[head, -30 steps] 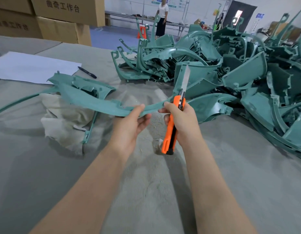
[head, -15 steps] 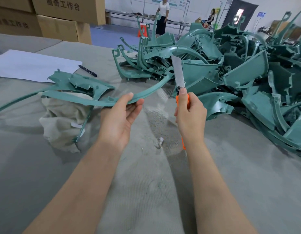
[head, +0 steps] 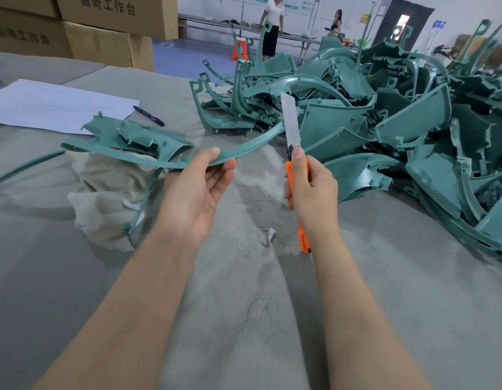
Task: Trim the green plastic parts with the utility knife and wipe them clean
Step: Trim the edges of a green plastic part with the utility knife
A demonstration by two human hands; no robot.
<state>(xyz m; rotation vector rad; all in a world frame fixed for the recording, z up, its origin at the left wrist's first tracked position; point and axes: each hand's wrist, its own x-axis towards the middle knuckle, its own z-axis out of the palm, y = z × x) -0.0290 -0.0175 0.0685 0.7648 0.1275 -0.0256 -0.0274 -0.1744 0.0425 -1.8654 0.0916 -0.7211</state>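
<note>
Green part [head: 148, 149] hangs above the desk's [head: 244, 319] left half, over a cloth [head: 109, 192]. Its long thin arm sweeps toward the middle, where the left hand [head: 197, 192] pinches it between thumb and fingers. The right hand [head: 311, 190] is wrapped tightly round the knife's [head: 296, 170] orange handle, thumb high near the blade. The long blade is fully out, points up and away, and touches or nearly touches the arm's far tip.

The risks look plain. The arm is slender and held some way from its tip, so it may flex or spring under the blade, causing a skip or a gouge. So much exposed blade could bend or snap under side load. A stroke pulled back toward the body would run at the left fingers.

Room is uneven. A pile [head: 385, 122] of green parts fills the desk's far right, just beyond the blade, and could catch it. The near edge is bare apart from shavings. Paper [head: 53, 105] and a pen [head: 148, 115] lie well off at far left.
</note>
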